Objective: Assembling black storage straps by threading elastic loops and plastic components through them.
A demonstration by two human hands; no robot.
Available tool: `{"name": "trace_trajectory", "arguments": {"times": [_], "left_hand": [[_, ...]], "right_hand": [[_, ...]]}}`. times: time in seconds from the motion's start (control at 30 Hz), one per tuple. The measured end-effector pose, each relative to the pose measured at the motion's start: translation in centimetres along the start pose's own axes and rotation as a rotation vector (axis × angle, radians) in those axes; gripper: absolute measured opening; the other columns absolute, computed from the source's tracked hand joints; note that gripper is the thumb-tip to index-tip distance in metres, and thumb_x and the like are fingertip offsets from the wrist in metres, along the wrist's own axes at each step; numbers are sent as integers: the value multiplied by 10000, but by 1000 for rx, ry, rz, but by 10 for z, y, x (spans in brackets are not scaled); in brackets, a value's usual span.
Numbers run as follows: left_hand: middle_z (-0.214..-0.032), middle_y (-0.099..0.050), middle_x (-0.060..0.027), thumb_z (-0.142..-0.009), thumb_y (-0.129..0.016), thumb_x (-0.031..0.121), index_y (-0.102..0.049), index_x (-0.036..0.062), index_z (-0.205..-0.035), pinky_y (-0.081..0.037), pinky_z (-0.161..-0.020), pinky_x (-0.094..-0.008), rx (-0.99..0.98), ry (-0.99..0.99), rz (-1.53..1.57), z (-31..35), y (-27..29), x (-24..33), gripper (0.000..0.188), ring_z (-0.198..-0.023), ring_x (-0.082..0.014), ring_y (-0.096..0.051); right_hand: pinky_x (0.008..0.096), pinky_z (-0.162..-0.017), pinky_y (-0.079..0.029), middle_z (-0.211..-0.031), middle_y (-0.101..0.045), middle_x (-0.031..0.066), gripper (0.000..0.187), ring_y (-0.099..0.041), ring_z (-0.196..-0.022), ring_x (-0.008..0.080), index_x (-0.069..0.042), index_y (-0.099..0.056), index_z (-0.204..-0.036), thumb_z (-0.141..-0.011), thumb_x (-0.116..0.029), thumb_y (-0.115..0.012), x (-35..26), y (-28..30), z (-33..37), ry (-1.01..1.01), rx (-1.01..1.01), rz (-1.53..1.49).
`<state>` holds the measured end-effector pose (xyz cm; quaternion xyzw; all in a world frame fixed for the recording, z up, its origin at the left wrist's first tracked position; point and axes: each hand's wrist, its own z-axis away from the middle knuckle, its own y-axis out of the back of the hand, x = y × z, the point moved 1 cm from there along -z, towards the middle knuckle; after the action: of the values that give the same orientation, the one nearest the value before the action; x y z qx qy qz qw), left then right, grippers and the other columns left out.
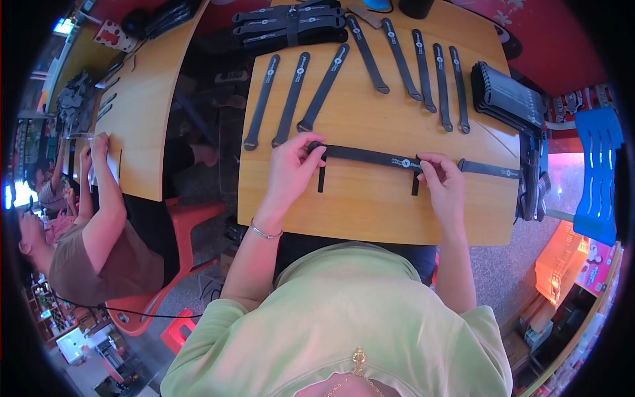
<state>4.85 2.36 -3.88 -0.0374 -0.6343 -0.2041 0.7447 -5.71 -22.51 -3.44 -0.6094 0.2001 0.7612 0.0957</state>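
A black strap [370, 156] with white print stretches across the table in front of me. My left hand [291, 171] pinches its looped left end between thumb and fingers. At the other end, my right hand [443, 175] has finger and thumb closed on the strap. Two short black strips, a left one [321, 180] and a right one [415, 186], extend toward me from under it; I cannot tell whether they are attached. Just right of my right hand, another black strap [489, 169] lies flat.
Several similar straps [321, 92] are spread across the far part of the wooden table [370, 215]. Strap bundles stand at the back [291, 26] and right [508, 96]. A person [99, 245] works at another table [142, 126] on the left. Orange [561, 261] and blue [595, 175] plastic items are at right.
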Motion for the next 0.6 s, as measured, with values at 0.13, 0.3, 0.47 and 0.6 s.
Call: {"name": "trace_trajectory", "arguments": {"times": [0.13,0.3,0.47,0.6], "left_hand": [[-779,-595,-59,-842,-596,-5,-610,-14,-990,-461,-521,-187,23,-44,-49,-6,-1,-2,149,-627,-101,-632],[-779,-557,-56,-831,-603,-18,-615,-38,-952,-472,-531,-189,54,-131,-23,-9,-4,-2,124,-641,-107,-625],[-768,-552,-67,-811,-615,-31,-629,-24,-943,-456,-539,-207,69,-165,-110,-8,-1,-6,133,-630,-116,-602],[-761,-559,-75,-798,-627,-25,-635,-17,-940,-441,-543,-227,75,-181,-123,-9,-1,-10,142,-611,-122,-579]], "right_hand": [[179,-613,-423,-811,-595,-9,94,-537,-671,54,-7,-607,-960,-875,-35,-578,5,0,-3,17,9,21],[195,-626,-449,-802,-595,5,69,-550,-671,69,2,-584,-932,-867,-22,-583,2,-1,-5,37,85,79],[200,-629,-458,-779,-590,14,77,-559,-666,78,6,-580,-929,-857,-17,-591,5,0,-10,79,100,163],[200,-607,-446,-743,-580,11,61,-542,-643,71,2,-585,-904,-850,-20,-601,5,0,-10,107,111,260]]}}
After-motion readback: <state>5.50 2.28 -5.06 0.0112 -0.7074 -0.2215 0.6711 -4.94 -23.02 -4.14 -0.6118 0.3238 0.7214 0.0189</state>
